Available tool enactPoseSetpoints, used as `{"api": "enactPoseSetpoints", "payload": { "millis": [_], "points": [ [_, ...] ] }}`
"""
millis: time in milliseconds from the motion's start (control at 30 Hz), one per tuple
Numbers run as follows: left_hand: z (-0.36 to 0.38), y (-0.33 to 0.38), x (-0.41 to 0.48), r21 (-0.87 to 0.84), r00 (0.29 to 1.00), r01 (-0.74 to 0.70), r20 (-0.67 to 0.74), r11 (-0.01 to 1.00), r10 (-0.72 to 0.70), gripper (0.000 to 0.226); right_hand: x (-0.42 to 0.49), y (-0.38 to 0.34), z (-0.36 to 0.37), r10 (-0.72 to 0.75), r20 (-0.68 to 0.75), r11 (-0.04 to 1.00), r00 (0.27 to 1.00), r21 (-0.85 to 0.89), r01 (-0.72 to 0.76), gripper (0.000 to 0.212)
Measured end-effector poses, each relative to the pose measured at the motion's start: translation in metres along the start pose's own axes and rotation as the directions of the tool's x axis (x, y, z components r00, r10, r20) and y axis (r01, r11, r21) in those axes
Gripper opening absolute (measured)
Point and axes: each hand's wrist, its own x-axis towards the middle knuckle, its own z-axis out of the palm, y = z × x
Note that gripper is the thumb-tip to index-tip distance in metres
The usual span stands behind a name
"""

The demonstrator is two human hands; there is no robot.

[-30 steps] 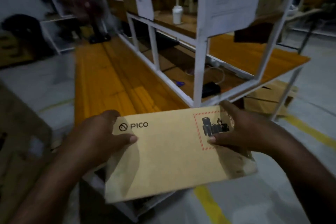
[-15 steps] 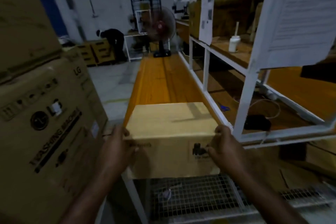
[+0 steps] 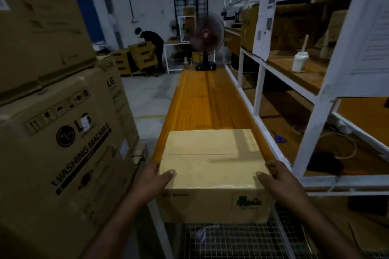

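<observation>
A plain cardboard box point(image 3: 210, 162) sits at 6 o'clock in the view, at the near end of a long orange tabletop point(image 3: 202, 101) that runs away toward 12 o'clock. Whether the box's underside rests fully on the wood or hangs just above it cannot be told. Its near face carries a small PICO print at the left and a dark printed mark at the right, and its top flaps lie closed. Both hands are clamped on the box, set well apart. The left hand point(image 3: 153, 181) grips the side at the box's 9 o'clock with the thumb laid over the top near corner. The right hand point(image 3: 277, 178) grips the side at 3 o'clock, its thumb also on the top edge. Below the box, at 6 o'clock, lies a wire mesh shelf point(image 3: 231, 239). At 9 o'clock of the box stands a large washing machine carton point(image 3: 63, 153) with another carton stacked on it. A white metal rack point(image 3: 259, 82) lines the tabletop from 1 to 3 o'clock. A white bottle point(image 3: 300, 61) stands on its upper board, blue scissors point(image 3: 280, 139) lie on its lower board, and a paper sheet point(image 3: 264, 21) hangs from a post. At the far end, at 12 o'clock, stands a pedestal fan point(image 3: 207, 33), and at 11 o'clock a person point(image 3: 153, 46) bends over stacked cartons
</observation>
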Motion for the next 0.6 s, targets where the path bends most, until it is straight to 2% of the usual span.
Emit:
{"api": "enactPoseSetpoints", "payload": {
  "millis": [67,133,200,267,300,367,433,467,533,600],
  "points": [
    [0.0,0.002,0.014,0.022,0.998,0.013,0.06,1.0,-0.014,0.058,0.015,-0.002,0.001,-0.007,0.029,1.0,1.0,-0.001,0.007,0.04],
    [0.001,0.001,0.03,0.033,0.996,0.027,0.085,0.999,-0.03,0.081,0.028,-0.006,-0.003,-0.005,0.038,1.0,0.999,-0.018,0.006,0.022],
    [0.007,0.01,0.037,0.034,0.992,0.011,0.124,0.999,-0.016,0.074,0.056,-0.002,-0.003,0.014,0.027,0.996,1.0,-0.087,-0.012,0.012],
    [0.018,0.017,0.044,0.048,0.992,-0.005,0.125,0.999,-0.001,0.06,0.089,-0.002,-0.002,0.046,0.005,0.99,0.999,-0.136,-0.044,0.024],
    [0.025,0.018,0.049,0.042,0.993,-0.015,0.116,0.999,0.01,0.065,0.106,-0.005,-0.002,0.063,-0.011,0.985,0.998,-0.162,-0.064,0.028],
    [0.042,0.014,0.06,-0.044,0.986,-0.03,0.164,0.999,0.037,0.089,0.142,-0.01,-0.001,0.044,-0.058,0.982,0.997,-0.18,-0.054,0.037],
    [0.056,0.005,0.068,-0.147,0.969,-0.056,0.232,0.988,0.089,0.112,0.179,-0.009,0.0,0.052,-0.065,0.977,0.997,-0.202,-0.065,0.032],
    [0.062,0.002,0.07,-0.196,0.962,-0.074,0.243,0.978,0.122,0.116,0.197,-0.008,-0.001,0.064,-0.059,0.966,0.996,-0.246,-0.077,0.025],
    [0.075,-0.006,0.073,-0.249,0.956,-0.113,0.236,0.962,0.173,0.121,0.232,-0.003,0.002,0.056,-0.086,0.938,0.995,-0.338,-0.082,0.025],
    [0.084,-0.01,0.079,-0.276,0.964,-0.096,0.212,0.956,0.158,0.124,0.251,-0.011,0.007,0.068,-0.075,0.907,0.995,-0.411,-0.093,0.021]
  ]
}}
